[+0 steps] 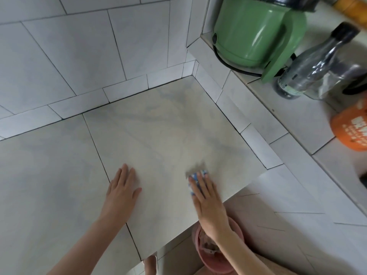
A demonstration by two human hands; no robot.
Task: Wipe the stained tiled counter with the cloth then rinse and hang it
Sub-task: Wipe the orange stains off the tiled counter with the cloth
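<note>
Hands of a person reach from the bottom of the frame onto a pale tiled counter, seen from above. The left hand, at lower centre-left, lies flat with its palm down and fingers spread on the bare tile, holding nothing. The right hand, at lower centre-right, presses flat on a blue-and-white checked cloth, fingers stretched over it. Most of the cloth is hidden under the hand; only its far edge and left side show beyond the fingertips. The cloth sits on the counter near the front edge, on the large tile in the middle of the frame. The two hands are well apart, with bare tile between them.

The counter's surface shows faint cloudy, yellowish and grey marks across the centre. White wall tiles with dark grout fill the upper left. A raised tiled ledge runs diagonally along the right side. On it, at the upper right, stands a green kettle, and just beside it, to the right, a clear glass bottle with a dark cap. An orange container with white lettering sits at the right edge. Below the counter's front edge, at the bottom centre, a pink bucket stands on the floor, partly hidden by the right forearm.
</note>
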